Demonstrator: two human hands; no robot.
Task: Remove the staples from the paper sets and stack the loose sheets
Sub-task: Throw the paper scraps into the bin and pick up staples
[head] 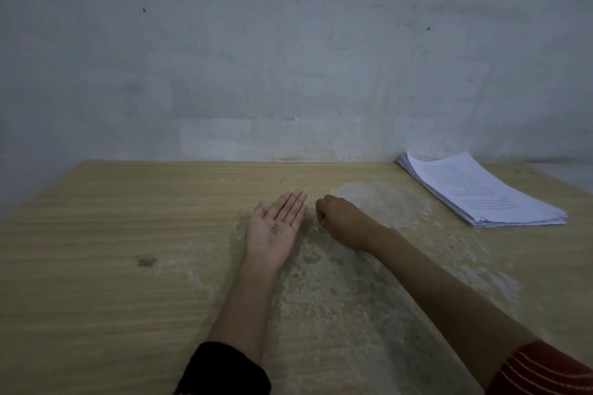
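Observation:
My left hand (276,228) lies palm up on the wooden table (112,234), fingers straight, with small metal staples (275,228) resting in the palm. Just to its right, my right hand (340,218) rests on the table with its fingers curled under, knuckles up; whether it pinches anything is hidden. A stack of printed white sheets (481,192) lies at the far right of the table, close to the wall, apart from both hands.
A grey wall (288,58) stands right behind the table's far edge. The tabletop has a worn, pale patch (353,282) under my forearms and a dark spot (146,262) on the left.

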